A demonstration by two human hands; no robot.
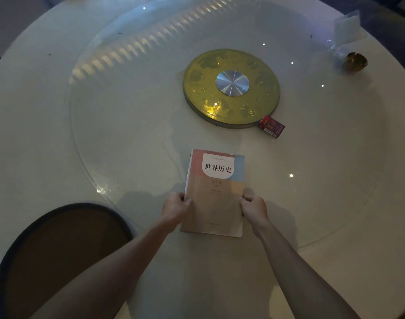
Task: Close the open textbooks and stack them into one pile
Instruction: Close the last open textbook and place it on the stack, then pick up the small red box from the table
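Observation:
A closed textbook [216, 180] with a pink, blue and tan cover and a white title patch lies on the glass turntable of the round white table [58, 139]. A thin white edge shows along its left and bottom sides; I cannot tell whether another book lies beneath. My left hand [176, 207] grips the book's left edge near its lower half. At the right edge my right hand [253, 207] holds the same book, fingers curled.
A gold disc with a silver hub [231, 88] sits at the table's centre. A red cigarette pack [271, 126] lies just beyond the book to the right. A small gold cup [355, 62] and a clear card stand [347, 27] are far right. A dark round chair seat [61, 254] is at lower left.

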